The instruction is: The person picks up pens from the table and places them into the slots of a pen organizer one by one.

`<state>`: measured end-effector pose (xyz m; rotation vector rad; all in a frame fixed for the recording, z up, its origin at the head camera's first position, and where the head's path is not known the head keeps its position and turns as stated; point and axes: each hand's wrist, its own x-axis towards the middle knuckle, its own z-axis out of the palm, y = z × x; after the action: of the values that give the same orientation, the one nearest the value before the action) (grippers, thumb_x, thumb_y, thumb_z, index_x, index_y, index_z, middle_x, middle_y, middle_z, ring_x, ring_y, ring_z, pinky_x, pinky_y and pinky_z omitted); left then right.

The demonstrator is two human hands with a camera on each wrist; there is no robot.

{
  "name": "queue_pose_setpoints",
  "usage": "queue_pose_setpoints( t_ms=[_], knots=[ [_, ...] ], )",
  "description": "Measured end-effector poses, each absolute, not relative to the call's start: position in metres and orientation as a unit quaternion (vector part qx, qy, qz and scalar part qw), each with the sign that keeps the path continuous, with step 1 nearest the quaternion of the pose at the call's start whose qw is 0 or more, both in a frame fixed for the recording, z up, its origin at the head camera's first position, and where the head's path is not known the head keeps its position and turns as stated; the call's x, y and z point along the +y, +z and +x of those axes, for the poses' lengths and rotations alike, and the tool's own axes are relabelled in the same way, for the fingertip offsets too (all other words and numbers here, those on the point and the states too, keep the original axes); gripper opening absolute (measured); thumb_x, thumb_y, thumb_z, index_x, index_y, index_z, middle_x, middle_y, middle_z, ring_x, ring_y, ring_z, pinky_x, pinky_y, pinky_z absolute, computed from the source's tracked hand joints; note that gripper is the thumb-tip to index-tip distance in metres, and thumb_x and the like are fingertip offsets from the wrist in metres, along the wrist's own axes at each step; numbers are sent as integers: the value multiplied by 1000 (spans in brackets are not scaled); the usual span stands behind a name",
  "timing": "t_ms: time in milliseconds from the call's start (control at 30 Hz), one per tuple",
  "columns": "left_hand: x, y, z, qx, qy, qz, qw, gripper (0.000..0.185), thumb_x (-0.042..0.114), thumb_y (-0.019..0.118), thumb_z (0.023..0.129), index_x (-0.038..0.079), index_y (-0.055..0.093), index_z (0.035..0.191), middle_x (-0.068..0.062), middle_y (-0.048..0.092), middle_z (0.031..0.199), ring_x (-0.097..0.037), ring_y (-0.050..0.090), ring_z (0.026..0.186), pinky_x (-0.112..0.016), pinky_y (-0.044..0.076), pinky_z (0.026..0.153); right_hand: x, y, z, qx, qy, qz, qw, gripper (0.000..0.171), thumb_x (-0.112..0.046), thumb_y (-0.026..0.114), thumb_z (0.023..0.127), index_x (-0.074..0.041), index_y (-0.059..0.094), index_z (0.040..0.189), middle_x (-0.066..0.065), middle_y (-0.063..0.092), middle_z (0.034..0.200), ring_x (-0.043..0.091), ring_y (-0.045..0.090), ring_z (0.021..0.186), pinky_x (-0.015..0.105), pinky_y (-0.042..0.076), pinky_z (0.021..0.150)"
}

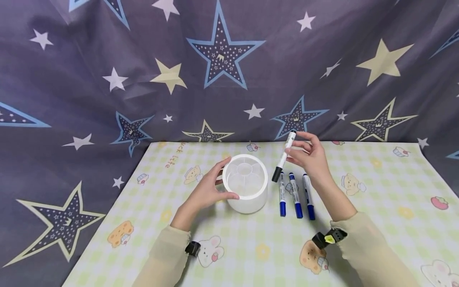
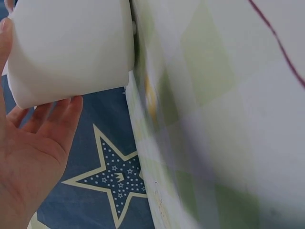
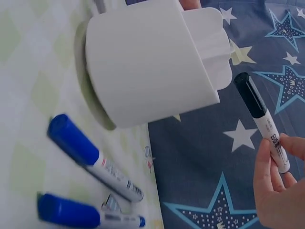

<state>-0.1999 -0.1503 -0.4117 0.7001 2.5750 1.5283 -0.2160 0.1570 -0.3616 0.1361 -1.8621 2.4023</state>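
Observation:
A round white pen holder (image 1: 248, 205) with clear inner dividers stands on the table. My left hand (image 1: 207, 190) grips it from the left, thumb at the near rim and fingers around the far side. In the left wrist view its fingers (image 2: 59, 121) lie along the holder's wall. My right hand (image 1: 311, 158) pinches a white marker with a black cap (image 1: 285, 152), held in the air to the right of the holder, its capped end tilted down toward it. In the right wrist view the black cap (image 3: 250, 94) is apart from the holder.
Three blue-capped markers, the left one (image 1: 282, 195), the middle one (image 1: 295, 196) and the right one (image 1: 308, 197), lie side by side right of the holder. A green checked cloth (image 1: 236, 259) covers the table, and a dark star-patterned curtain (image 1: 269, 24) hangs behind.

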Motion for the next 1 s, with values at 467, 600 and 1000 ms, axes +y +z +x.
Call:
queue_pose_setpoints(
  t_ms=[467,600,1000],
  knots=[
    [-151,-415,-197,835,496,236,36,110,18,92,70,16,26,158,-5,35,160,-31,48,138,-42,52,109,135,-363,-223,-585,807,23,77,52,12,61,90,-22,46,125,-11,69,93,3,71,79,24,64,75],
    [-151,-415,-198,834,497,237,34,110,18,92,70,16,26,158,-5,34,161,-31,48,138,-43,51,109,130,-364,-223,-586,805,28,88,54,15,60,89,-22,44,126,-10,67,94,3,70,79,25,65,76],
    [-151,-414,-200,834,497,238,28,110,18,92,70,18,27,158,-5,34,161,-30,48,139,-43,51,110,124,-369,-217,-620,778,49,90,56,12,61,90,-18,40,132,-9,66,100,3,68,83,27,65,77]
  ],
)
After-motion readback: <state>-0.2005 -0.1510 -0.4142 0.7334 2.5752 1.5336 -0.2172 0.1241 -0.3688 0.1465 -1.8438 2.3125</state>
